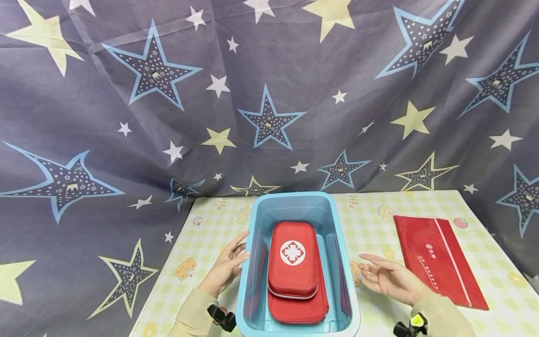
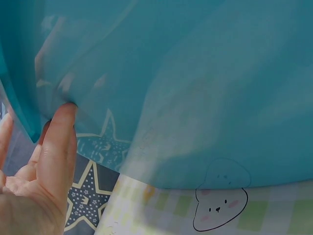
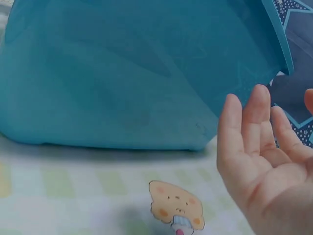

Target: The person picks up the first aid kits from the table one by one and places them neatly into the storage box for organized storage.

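On one bench [image 1: 214, 234], one blue plastic bin [image 1: 290, 209] would, I judge, handle best under level, even pressure on both long walls; one red folder [image 1: 438, 262] lies to its right. My left hand [image 1: 227, 267], fingers loosely extended, appears to touch one wall; my right hand [image 1: 393, 280], fingers parted, stands clear. Inside, two red cases are stacked: one lower case [image 1: 296, 312], one first-aid case [image 1: 292, 278] above.

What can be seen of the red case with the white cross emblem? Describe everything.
The red case is an oblong with rounded corners and a smooth, fabric-like shell. A round white emblem with a cross marks its face, and a pale edging line, possibly a zip, shows along its near end. It looks closed and lies face up inside the blue bin, on top of another red case. Neither the left hand nor the right hand touches it.
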`<state>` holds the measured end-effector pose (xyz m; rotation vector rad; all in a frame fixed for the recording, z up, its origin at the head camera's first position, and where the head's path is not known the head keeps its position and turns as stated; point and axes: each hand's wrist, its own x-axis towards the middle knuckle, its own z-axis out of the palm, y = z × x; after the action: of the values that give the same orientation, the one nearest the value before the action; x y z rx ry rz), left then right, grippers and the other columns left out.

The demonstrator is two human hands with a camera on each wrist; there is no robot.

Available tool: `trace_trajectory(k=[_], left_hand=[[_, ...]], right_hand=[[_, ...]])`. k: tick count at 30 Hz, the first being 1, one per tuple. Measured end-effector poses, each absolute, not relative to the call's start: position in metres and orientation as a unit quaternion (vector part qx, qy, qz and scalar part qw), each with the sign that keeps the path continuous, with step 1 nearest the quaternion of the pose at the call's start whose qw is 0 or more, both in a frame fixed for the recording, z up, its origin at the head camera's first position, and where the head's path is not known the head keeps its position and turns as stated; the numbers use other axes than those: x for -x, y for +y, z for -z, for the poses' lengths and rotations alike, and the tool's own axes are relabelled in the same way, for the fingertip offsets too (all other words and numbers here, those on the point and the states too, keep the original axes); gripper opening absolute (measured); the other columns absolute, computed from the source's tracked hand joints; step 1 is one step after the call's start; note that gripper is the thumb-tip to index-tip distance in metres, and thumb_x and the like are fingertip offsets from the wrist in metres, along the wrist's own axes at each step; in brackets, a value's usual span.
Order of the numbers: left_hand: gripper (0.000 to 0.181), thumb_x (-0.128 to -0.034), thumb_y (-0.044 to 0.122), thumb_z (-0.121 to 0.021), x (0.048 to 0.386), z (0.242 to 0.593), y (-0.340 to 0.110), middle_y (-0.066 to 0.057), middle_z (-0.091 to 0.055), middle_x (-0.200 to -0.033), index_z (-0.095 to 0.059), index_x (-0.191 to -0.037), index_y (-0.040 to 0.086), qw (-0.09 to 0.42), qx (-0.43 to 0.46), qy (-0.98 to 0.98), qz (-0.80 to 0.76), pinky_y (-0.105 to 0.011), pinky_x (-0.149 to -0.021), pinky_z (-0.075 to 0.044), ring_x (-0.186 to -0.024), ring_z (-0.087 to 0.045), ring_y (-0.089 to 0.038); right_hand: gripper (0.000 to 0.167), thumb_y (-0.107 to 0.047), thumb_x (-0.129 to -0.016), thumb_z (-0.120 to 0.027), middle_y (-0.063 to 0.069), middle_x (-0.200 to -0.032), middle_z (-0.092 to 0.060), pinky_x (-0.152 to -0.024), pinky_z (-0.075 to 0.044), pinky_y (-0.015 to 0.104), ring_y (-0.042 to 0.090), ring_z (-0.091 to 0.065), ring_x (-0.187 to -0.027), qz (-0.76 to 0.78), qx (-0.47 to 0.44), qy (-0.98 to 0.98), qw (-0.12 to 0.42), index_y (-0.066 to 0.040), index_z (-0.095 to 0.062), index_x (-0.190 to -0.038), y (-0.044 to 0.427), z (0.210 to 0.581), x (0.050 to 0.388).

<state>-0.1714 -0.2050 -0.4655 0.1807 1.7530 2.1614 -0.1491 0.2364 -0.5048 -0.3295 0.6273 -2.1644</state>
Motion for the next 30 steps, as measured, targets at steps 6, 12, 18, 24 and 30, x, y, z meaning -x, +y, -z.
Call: trace_trajectory(k=[6,12,18,24,30], left_hand=[[0.066,-0.0947,0.004,-0.053,0.171,0.466,-0.205,0.002,-0.049,-0.123,-0.018,-0.151,0.010,0.174,-0.067,0.622,-0.761,-0.028,-0.078,-0.057,-0.100,-0.060,-0.010],[0.066,-0.0950,0.005,-0.052,0.172,0.467,-0.206,0.001,-0.049,-0.124,-0.018,-0.151,0.011,0.174,-0.068,0.622,-0.760,-0.029,-0.077,-0.057,-0.100,-0.061,-0.011],[0.065,-0.0953,0.004,-0.051,0.171,0.466,-0.206,0.001,-0.049,-0.124,-0.019,-0.151,0.012,0.174,-0.058,0.622,-0.761,-0.029,-0.076,-0.058,-0.098,-0.062,-0.011],[0.066,-0.0953,0.004,-0.051,0.170,0.465,-0.206,0.001,-0.047,-0.125,-0.018,-0.152,0.013,0.175,-0.052,0.625,-0.759,-0.029,-0.075,-0.058,-0.099,-0.061,-0.011],[0.066,-0.0953,0.005,-0.052,0.171,0.464,-0.205,0.000,-0.047,-0.126,-0.019,-0.152,0.014,0.178,-0.043,0.627,-0.757,-0.031,-0.076,-0.058,-0.100,-0.060,-0.010]], right_hand=[[0.051,-0.018,-0.105,-0.012,0.004,-0.121,-0.056,-0.111,-0.036,0.030,0.014,-0.056,-0.114,0.865,0.115,0.240,0.426,-0.016,-0.058,-0.127,0.244,0.514,0.144],[0.053,-0.021,-0.105,-0.009,0.004,-0.123,-0.055,-0.112,-0.033,0.030,0.013,-0.056,-0.114,0.870,0.111,0.217,0.429,-0.015,-0.057,-0.128,0.252,0.517,0.141],[0.053,-0.020,-0.105,-0.009,0.007,-0.124,-0.054,-0.111,-0.035,0.031,0.015,-0.056,-0.114,0.878,0.122,0.198,0.417,-0.012,-0.056,-0.129,0.262,0.517,0.142],[0.057,-0.022,-0.104,-0.006,0.008,-0.125,-0.056,-0.113,-0.032,0.032,0.016,-0.055,-0.115,0.880,0.129,0.187,0.417,-0.011,-0.056,-0.129,0.275,0.512,0.146],[0.059,-0.023,-0.104,-0.004,0.007,-0.125,-0.057,-0.112,-0.035,0.033,0.018,-0.056,-0.116,0.884,0.123,0.209,0.399,-0.011,-0.057,-0.130,0.292,0.502,0.148]])
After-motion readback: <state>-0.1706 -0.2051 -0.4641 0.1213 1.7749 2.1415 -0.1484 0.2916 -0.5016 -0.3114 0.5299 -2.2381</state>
